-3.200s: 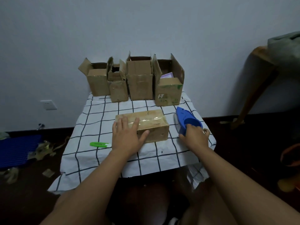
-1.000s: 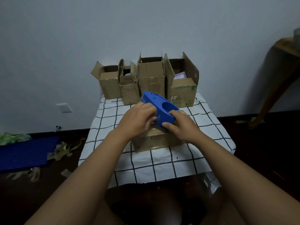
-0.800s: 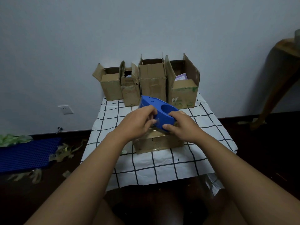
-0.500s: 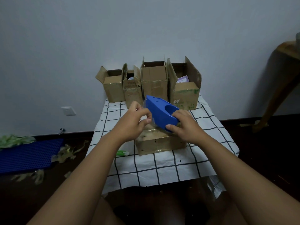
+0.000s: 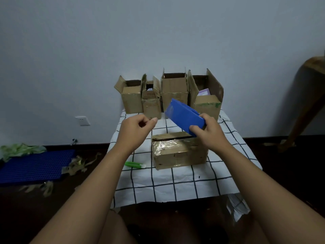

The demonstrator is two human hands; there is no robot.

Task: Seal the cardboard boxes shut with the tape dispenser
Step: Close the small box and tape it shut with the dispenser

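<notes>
Your right hand (image 5: 209, 134) grips the blue tape dispenser (image 5: 184, 116) by its near end, thumb under and fingers over, holding it tilted in the air above the closed cardboard box (image 5: 177, 149). Your left hand (image 5: 136, 128) is raised just left of the dispenser with thumb and forefinger pinched together; whether a tape end sits between them is too faint to tell.

You have the tabletop (image 5: 175, 184) covered with a white cloth ruled in dark squares, its front edge hanging down. It stands against a plain pale wall (image 5: 158, 32) with a white socket (image 5: 82, 120) low on the left. On the dark floor to your left lie a blue ribbed mat (image 5: 33, 167), crumpled green material (image 5: 19, 149) and scraps of used tape (image 5: 77, 163). A wooden furniture leg (image 5: 302, 106) slants in at the right edge.

The closed box lies near the middle of the cloth, its top glossy with clear tape. A green pen-like tool (image 5: 134, 165) lies just left of it. Four open boxes (image 5: 168, 95) stand in a row at the back, flaps up and touching one another; the rightmost one (image 5: 207, 104) shows a pale purple item (image 5: 203, 92) inside, and the contents of the others are hidden.
</notes>
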